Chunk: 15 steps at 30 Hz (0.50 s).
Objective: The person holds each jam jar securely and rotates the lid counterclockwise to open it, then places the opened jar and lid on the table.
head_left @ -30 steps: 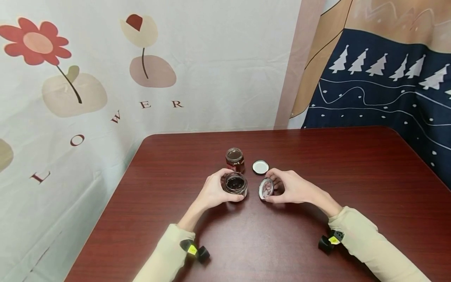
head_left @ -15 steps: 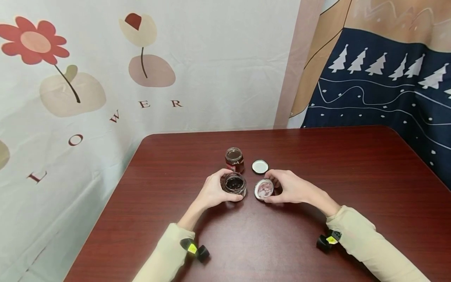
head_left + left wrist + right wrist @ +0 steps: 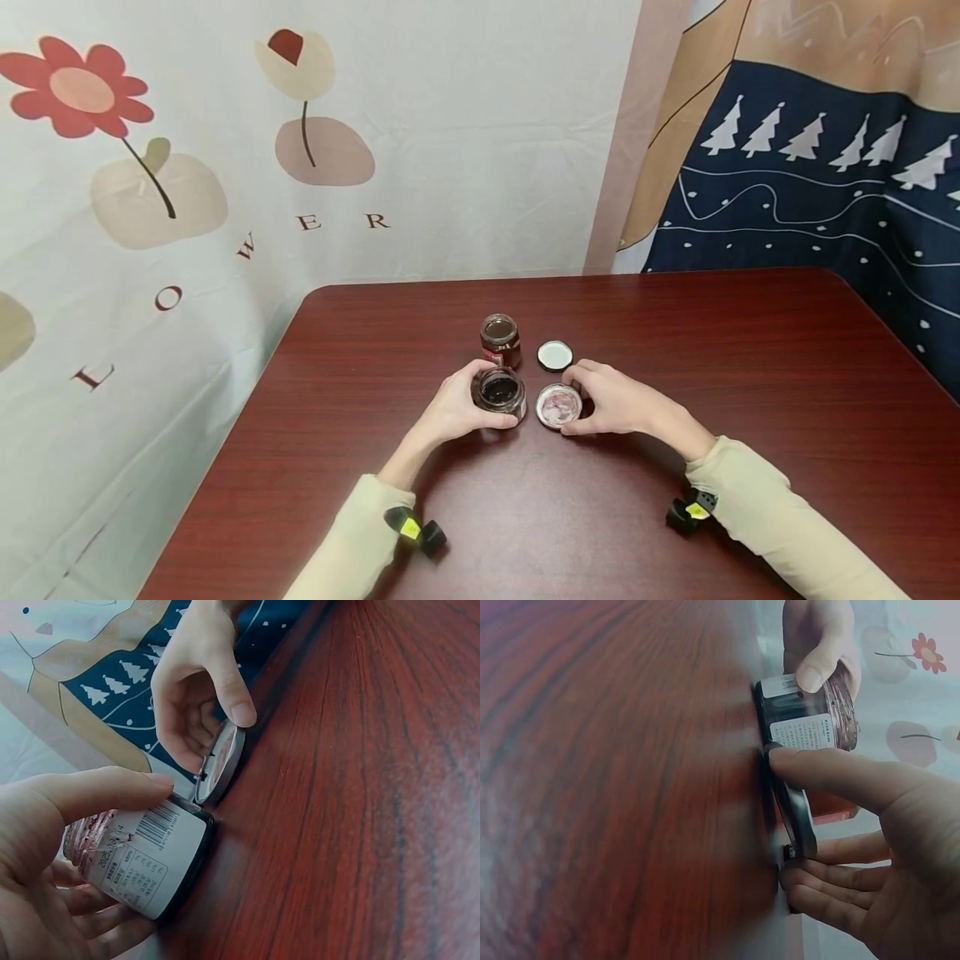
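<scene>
My left hand (image 3: 456, 406) grips an open glass jar (image 3: 501, 392) with dark contents, standing on the table. In the left wrist view a white label with a barcode shows on the jar's side. To its right, my right hand (image 3: 628, 402) pinches a round metal lid (image 3: 558, 407) by the rim between thumb and fingers. The lid's smeared inner face points up, and it lies low over the table, slightly tilted in the right wrist view. Whether its far edge touches the tabletop I cannot tell.
A second open jar (image 3: 500, 335) with a red label stands just behind the first. Beside it lies another lid (image 3: 555, 356), white inside up. The dark red wooden table (image 3: 675, 333) ends at a printed cloth (image 3: 465, 167) behind.
The lid in my right hand has tipped from nearly upright to almost flat, inner face up, as the hand moved slightly left and down. The left hand and jar have stayed in place.
</scene>
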Each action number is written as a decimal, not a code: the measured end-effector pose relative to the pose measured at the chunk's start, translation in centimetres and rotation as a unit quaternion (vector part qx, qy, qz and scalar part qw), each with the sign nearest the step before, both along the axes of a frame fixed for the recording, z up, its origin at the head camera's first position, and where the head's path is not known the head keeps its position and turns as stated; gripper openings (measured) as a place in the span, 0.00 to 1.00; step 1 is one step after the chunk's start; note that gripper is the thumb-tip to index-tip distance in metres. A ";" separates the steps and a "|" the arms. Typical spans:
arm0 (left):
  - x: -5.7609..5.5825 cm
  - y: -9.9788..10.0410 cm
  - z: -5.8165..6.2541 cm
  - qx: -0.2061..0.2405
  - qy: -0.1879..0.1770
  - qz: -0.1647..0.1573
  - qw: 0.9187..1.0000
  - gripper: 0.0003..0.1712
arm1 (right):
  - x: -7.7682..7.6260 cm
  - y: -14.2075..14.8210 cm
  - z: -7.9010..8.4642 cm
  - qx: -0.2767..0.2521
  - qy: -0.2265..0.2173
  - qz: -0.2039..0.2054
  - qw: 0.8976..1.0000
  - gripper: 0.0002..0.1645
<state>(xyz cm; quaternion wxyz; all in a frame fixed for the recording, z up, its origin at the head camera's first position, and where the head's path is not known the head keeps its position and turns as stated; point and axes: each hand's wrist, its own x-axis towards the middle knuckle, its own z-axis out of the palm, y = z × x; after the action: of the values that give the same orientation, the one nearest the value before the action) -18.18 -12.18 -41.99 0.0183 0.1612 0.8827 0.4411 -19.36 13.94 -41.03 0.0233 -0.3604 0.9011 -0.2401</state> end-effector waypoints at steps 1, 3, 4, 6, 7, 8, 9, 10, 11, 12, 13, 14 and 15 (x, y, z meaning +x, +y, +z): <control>0.0 0.0 0.0 -0.001 -0.004 -0.001 1.000 0.39 | 0.0 -0.1 0.0 0.003 0.001 -0.002 1.000 0.32; 0.0 0.0 -0.1 -0.001 -0.012 -0.003 1.000 0.39 | 0.0 -0.1 -0.1 0.008 0.003 -0.004 1.000 0.32; 0.0 0.0 -0.1 -0.002 -0.015 -0.004 1.000 0.39 | 0.0 -0.2 -0.1 0.010 0.004 -0.005 1.000 0.32; 0.0 0.0 -0.2 -0.002 -0.020 -0.005 1.000 0.40 | 0.0 -0.3 -0.1 0.013 0.004 -0.006 1.000 0.32; 0.0 0.0 -0.2 -0.002 -0.022 -0.007 1.000 0.40 | 0.0 -0.3 -0.1 0.015 0.005 -0.006 1.000 0.32; 0.0 0.0 -0.2 -0.001 -0.023 -0.008 1.000 0.40 | 0.0 -0.3 -0.1 0.017 0.005 -0.006 1.000 0.32; -0.1 0.0 -0.2 -0.001 -0.024 -0.009 1.000 0.40 | 0.1 -0.4 -0.1 0.018 0.004 -0.006 1.000 0.32; -0.1 0.0 -0.2 -0.001 -0.025 -0.009 1.000 0.40 | 0.1 -0.4 -0.1 0.019 0.004 -0.007 1.000 0.32; -0.1 0.0 -0.2 -0.001 -0.025 -0.010 1.000 0.40 | 0.1 -0.4 -0.1 0.021 0.003 -0.007 1.000 0.32; -0.1 0.0 -0.2 0.000 -0.027 -0.010 1.000 0.40 | 0.1 -0.4 -0.1 0.020 0.003 -0.006 1.000 0.32; -0.1 0.0 -0.2 0.002 -0.028 -0.011 1.000 0.41 | 0.1 -0.4 -0.1 0.020 0.002 -0.007 1.000 0.32; -0.1 0.0 -0.2 0.003 -0.029 -0.011 1.000 0.41 | 0.2 -0.4 -0.1 0.021 0.001 -0.008 1.000 0.32; -0.1 0.0 -0.2 0.003 -0.030 -0.011 0.999 0.41 | 0.2 -0.4 -0.1 0.021 0.000 -0.009 1.000 0.32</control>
<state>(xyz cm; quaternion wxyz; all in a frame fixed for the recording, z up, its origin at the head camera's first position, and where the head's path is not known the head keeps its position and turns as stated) -18.25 -12.18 -42.21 0.0491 0.1576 0.8785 0.4483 -19.19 13.51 -41.16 0.0292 -0.3520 0.9090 -0.2214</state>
